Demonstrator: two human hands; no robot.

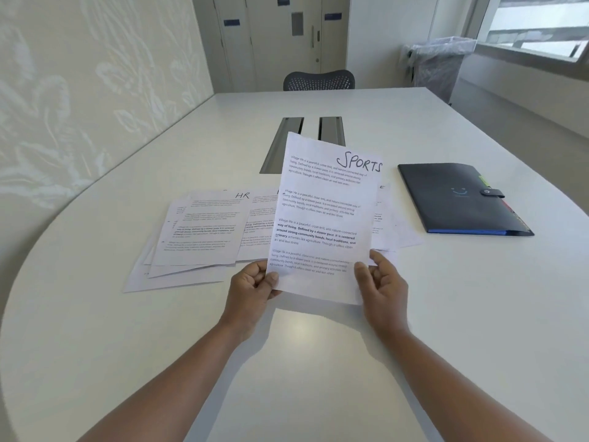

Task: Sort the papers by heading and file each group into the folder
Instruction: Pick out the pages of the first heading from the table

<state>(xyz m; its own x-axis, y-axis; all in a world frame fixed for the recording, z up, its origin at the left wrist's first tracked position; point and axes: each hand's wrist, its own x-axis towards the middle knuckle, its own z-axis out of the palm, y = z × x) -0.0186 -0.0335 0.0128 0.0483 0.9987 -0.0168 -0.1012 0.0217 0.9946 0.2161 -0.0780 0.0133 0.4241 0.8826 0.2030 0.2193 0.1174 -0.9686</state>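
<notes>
A loose fan of white printed sheets (197, 237) lies flat on the pale, rounded counter (95, 330), left of the raised page; the topmost one carries a handwritten "HR" at its upper right corner. More sheets of this spread run behind the raised page and come out on its right side, where their headings are mostly hidden, so I cannot tell what they read.

The left hand (251, 290) grips the lower left edge of a white sheet headed "SPORTS" in black marker (325, 218), thumb on the printed face and fingers curled behind. This page is held up off the counter, tilted back, slightly clockwise, with four blocks of typed text facing the viewer. The right hand (382, 287) holds the page's lower right edge, thumb on the front, fingers apparently behind the paper.

Beyond the raised page, two grey metal cable-slot covers (306, 135) are set into the counter, and a dark mesh chair back (318, 80) stands at the far edge.

Right of the raised page, well apart from it, a dark navy folder with a snap strap and coloured tabs (459, 199) lies closed and flat on the counter.
</notes>
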